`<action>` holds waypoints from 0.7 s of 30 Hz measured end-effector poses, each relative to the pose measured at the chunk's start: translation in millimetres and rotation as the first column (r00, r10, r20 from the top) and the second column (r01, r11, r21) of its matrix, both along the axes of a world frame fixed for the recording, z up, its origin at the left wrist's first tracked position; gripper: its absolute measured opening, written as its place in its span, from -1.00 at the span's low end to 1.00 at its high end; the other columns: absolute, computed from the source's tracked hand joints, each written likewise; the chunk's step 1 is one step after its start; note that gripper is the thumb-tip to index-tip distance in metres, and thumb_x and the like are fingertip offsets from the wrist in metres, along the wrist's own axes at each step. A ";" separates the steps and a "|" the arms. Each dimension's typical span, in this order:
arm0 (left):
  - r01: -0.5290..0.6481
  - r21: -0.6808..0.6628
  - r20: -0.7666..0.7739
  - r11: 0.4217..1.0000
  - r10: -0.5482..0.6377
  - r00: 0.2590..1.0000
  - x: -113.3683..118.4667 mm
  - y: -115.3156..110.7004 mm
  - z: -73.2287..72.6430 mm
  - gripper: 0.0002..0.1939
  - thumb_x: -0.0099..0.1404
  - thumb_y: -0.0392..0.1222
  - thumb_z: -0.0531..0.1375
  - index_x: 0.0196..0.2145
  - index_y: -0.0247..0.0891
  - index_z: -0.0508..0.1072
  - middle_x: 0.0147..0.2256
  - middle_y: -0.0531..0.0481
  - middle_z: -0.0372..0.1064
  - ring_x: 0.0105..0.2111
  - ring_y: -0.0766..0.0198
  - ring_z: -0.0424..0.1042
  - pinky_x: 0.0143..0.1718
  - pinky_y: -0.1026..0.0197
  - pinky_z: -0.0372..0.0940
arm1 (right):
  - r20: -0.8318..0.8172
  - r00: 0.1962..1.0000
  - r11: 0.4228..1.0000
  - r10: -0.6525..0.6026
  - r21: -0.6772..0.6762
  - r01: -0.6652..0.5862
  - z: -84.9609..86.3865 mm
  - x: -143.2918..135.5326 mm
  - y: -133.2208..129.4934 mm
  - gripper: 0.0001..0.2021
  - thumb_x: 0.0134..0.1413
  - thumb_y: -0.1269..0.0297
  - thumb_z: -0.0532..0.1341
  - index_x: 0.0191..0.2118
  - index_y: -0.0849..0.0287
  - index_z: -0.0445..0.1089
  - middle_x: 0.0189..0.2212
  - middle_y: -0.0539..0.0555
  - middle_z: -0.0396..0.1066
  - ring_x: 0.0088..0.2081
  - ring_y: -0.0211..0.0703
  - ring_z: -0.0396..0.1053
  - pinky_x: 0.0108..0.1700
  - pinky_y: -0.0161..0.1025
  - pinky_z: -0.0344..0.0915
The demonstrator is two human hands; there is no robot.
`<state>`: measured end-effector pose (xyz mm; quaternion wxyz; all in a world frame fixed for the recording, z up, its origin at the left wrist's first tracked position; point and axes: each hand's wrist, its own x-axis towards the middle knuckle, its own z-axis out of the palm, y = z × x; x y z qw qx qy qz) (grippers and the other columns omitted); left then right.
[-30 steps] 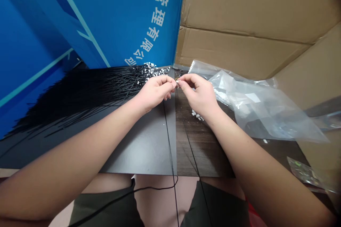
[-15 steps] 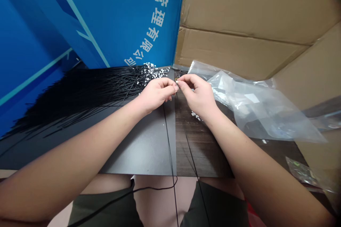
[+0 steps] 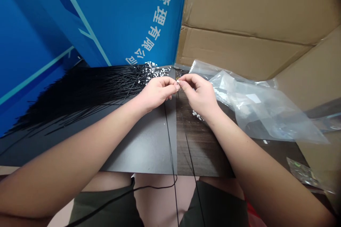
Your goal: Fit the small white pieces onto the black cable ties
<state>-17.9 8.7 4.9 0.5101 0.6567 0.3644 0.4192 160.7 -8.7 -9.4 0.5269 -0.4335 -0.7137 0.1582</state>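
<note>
My left hand (image 3: 160,94) and my right hand (image 3: 201,95) meet above the middle of the table, fingertips nearly touching. A small white piece (image 3: 178,82) shows between the thumb and finger of my right hand. My left thumb and forefinger are pinched on the end of a thin black wire, partly hidden by the fingers. Black wires (image 3: 186,138) hang from the hands over the table's front edge. A large bundle of black wires (image 3: 69,92) with white ends (image 3: 151,71) lies to the left of my left hand.
Clear plastic bags (image 3: 266,113) lie right of my right hand. Small white pieces (image 3: 197,115) rest on the dark table (image 3: 138,149) by my right wrist. A blue panel (image 3: 119,14) and cardboard (image 3: 247,7) stand behind. A small bag (image 3: 303,172) is at the right edge.
The hanging black wire on the right has swung slightly to the left. Both hands keep nearly the same pose, and the view has shifted a little.
</note>
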 end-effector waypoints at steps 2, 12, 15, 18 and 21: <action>0.001 -0.002 -0.005 1.000 -0.001 1.000 -0.6 -0.2 0.6 -0.80 0.21 -0.16 0.35 -0.47 -0.27 0.45 -0.51 0.09 0.34 -0.52 0.41 0.26 -0.41 0.26 0.22 | 0.007 1.000 1.000 -0.006 -0.017 0.006 -0.2 0.2 -0.4 -0.90 0.32 0.31 0.25 -0.20 0.10 0.55 -0.26 0.01 0.62 -0.25 -0.14 0.48 -0.11 -0.15 0.38; -0.016 -0.017 0.021 1.000 0.017 1.000 -1.5 -0.1 0.4 -0.85 0.16 -0.20 0.36 -0.46 -0.29 0.50 -0.51 0.07 0.36 -0.53 0.41 0.27 -0.42 0.26 0.21 | -0.045 0.999 0.997 0.008 -0.070 -0.011 -1.3 -0.5 0.6 -0.88 0.30 0.24 0.26 -0.22 0.12 0.53 -0.29 0.03 0.59 -0.29 -0.15 0.45 -0.15 -0.14 0.37; -0.017 -0.012 0.017 1.000 0.017 1.000 -1.4 1.0 -0.9 -0.84 0.17 -0.19 0.38 -0.45 -0.30 0.51 -0.50 0.07 0.38 -0.52 0.41 0.28 -0.41 0.26 0.22 | -0.049 0.999 0.996 -0.003 -0.085 -0.001 -0.7 -0.9 0.5 -0.88 0.30 0.24 0.26 -0.23 0.13 0.53 -0.29 0.03 0.59 -0.29 -0.15 0.44 -0.16 -0.15 0.37; -0.021 -0.008 0.016 1.000 0.021 1.000 -1.0 1.0 -1.4 -0.83 0.17 -0.17 0.39 -0.43 -0.30 0.52 -0.48 0.06 0.39 -0.52 0.41 0.29 -0.41 0.26 0.23 | -0.055 0.998 0.996 -0.004 -0.091 -0.001 -0.6 -1.2 0.5 -0.87 0.30 0.23 0.26 -0.24 0.14 0.52 -0.31 0.02 0.58 -0.30 -0.16 0.43 -0.17 -0.16 0.36; -0.046 -0.006 0.019 0.999 0.046 0.999 -0.7 0.4 -1.4 -0.83 0.16 -0.17 0.40 -0.42 -0.30 0.53 -0.48 0.06 0.40 -0.51 0.41 0.29 -0.41 0.26 0.23 | -0.061 0.998 0.995 -0.006 -0.096 0.000 -1.1 -1.2 1.0 -0.87 0.29 0.22 0.27 -0.24 0.14 0.52 -0.30 0.03 0.58 -0.30 -0.15 0.43 -0.16 -0.15 0.36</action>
